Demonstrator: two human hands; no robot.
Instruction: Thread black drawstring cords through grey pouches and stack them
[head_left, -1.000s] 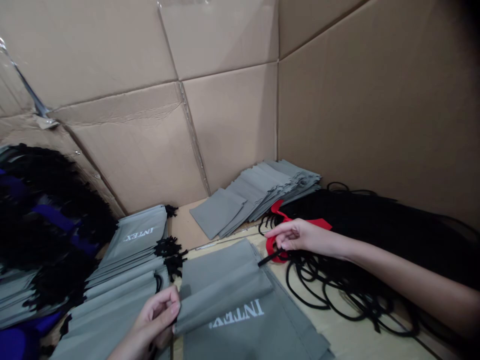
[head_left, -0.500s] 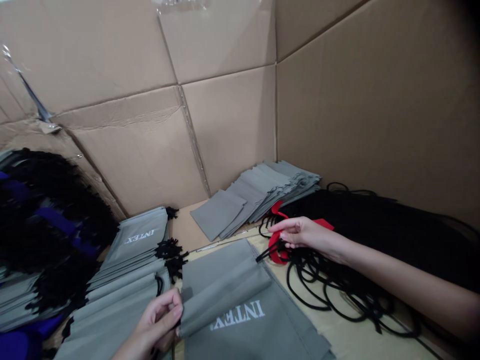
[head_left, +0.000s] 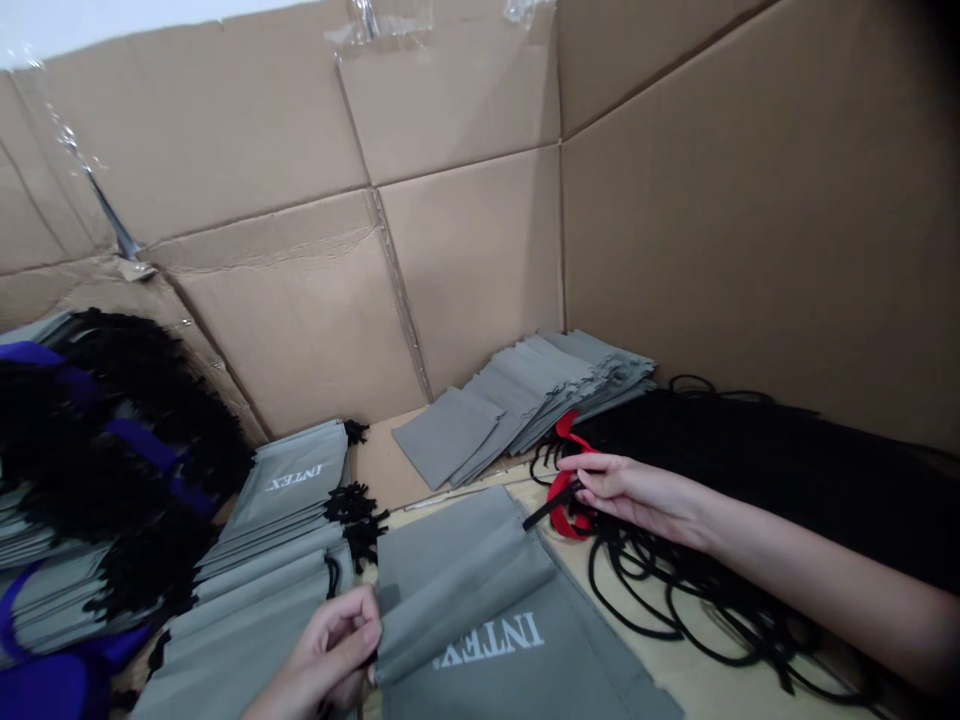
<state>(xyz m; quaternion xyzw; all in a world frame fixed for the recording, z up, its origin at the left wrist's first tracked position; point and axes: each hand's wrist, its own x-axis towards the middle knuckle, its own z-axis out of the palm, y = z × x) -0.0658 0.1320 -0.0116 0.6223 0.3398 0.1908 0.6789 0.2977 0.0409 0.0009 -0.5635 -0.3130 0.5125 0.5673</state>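
Head view, the only one. Clock face centred on the gray bag [head_left: 465,590], twelve pointing away from the wearer.

Gray bag lies front and middle, between the two hands. Its raised fold has a long axis running from eight to two, partly covering the white INTEX lettering [head_left: 487,640] below.

Left hand [head_left: 341,640] sits toward eight, thumb and fingers pinched on the near end of the fold. It is the nearer hand, in direct contact with the cloth.

Right hand [head_left: 637,495] sits at two, off the cloth, fingertips closed on a black cord [head_left: 551,505]. Cord spans the gap, leaving the fold's far end roughly in line with it. Strand is thin and dark here; cannot tell whether it is single or doubled.

The hands are well apart, so fold and cord make one slanting line between them. That line looks to be the relation that matters.

Around it: red strip [head_left: 564,524] just beside the right fingertips; heap of black cords [head_left: 720,435] past it toward two; plain gray pouches [head_left: 562,370] fanned at one; stacked bags [head_left: 296,490] at ten.
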